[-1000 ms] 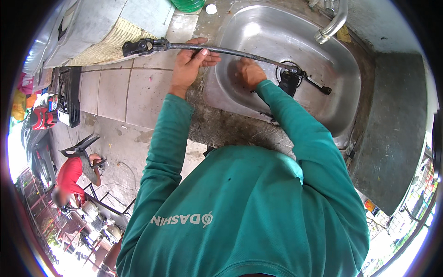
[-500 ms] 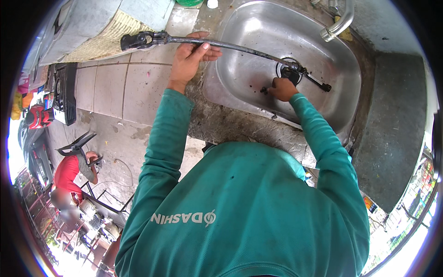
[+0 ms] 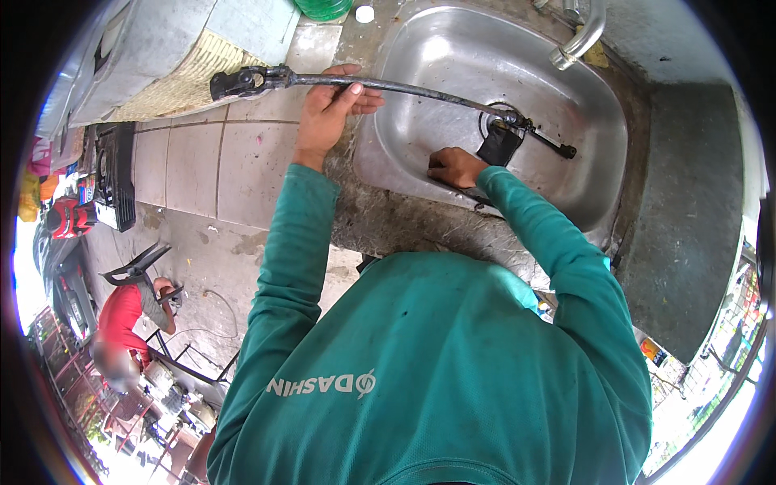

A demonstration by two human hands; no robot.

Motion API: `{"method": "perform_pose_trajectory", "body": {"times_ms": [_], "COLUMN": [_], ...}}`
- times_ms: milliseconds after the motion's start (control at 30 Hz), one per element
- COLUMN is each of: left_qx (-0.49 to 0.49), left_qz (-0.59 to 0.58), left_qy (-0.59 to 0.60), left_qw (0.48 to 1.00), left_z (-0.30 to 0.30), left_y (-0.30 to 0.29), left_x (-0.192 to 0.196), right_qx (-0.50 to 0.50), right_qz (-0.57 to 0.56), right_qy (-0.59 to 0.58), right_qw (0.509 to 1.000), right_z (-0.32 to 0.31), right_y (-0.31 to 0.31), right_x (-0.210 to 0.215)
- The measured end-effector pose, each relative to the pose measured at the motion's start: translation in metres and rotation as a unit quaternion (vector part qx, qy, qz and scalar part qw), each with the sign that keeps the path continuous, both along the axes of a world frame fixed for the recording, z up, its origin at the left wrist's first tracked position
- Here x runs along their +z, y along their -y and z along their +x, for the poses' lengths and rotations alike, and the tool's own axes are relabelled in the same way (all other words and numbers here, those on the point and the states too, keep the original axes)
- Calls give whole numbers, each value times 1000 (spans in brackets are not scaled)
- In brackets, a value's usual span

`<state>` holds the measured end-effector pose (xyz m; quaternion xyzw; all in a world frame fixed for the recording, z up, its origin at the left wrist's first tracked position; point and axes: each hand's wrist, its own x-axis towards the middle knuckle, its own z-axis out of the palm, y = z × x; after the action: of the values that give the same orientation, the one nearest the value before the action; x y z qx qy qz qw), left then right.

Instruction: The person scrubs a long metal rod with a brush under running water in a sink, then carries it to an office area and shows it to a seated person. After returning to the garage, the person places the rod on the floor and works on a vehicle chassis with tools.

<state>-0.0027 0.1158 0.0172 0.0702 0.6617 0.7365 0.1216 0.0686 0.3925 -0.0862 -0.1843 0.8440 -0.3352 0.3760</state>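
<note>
A long dark metal rod (image 3: 420, 87) lies across the tiled counter and over the steel sink (image 3: 582, 194). It has a knuckle joint (image 3: 238, 81) at its left end and a black block (image 3: 499, 145) near its right end. My left hand (image 3: 331, 109) grips the rod at the sink's left rim. My right hand (image 3: 455, 166) is low in the sink basin just left of the black block, fingers curled. Whether it holds anything is hidden. Both arms wear teal sleeves.
A tap (image 3: 578, 36) hangs over the sink's far rim. A woven mat (image 3: 182, 77), a green container (image 3: 323, 8) and a white cap (image 3: 365, 14) lie on the counter (image 3: 186, 170). A grey slab (image 3: 687, 202) flanks the sink. A person in red (image 3: 121, 315) sits lower left.
My right hand went from the sink's left wall toward the black block, then settled just left of it on the basin floor. My left hand kept its grip on the rod.
</note>
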Motion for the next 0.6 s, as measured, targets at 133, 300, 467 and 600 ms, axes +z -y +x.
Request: {"method": "perform_pose_trajectory", "body": {"times_ms": [133, 300, 467, 600], "left_qx": [6, 9, 6, 18], "left_qz": [2, -7, 9, -10], "left_qy": [5, -1, -6, 0], "left_qw": [1000, 1000, 1000, 1000], "left_z": [0, 1, 0, 0], "left_y": [0, -1, 2, -4], "left_x": [-1, -1, -5, -2], "right_qx": [-82, -109, -97, -139], "right_qz": [-61, -60, 15, 71], "right_qy": [32, -22, -145, -294], "right_qw": [994, 992, 985, 943], "right_z": [10, 11, 24, 49], "right_y": [7, 35, 57, 63], "right_x": [36, 61, 75, 74]}}
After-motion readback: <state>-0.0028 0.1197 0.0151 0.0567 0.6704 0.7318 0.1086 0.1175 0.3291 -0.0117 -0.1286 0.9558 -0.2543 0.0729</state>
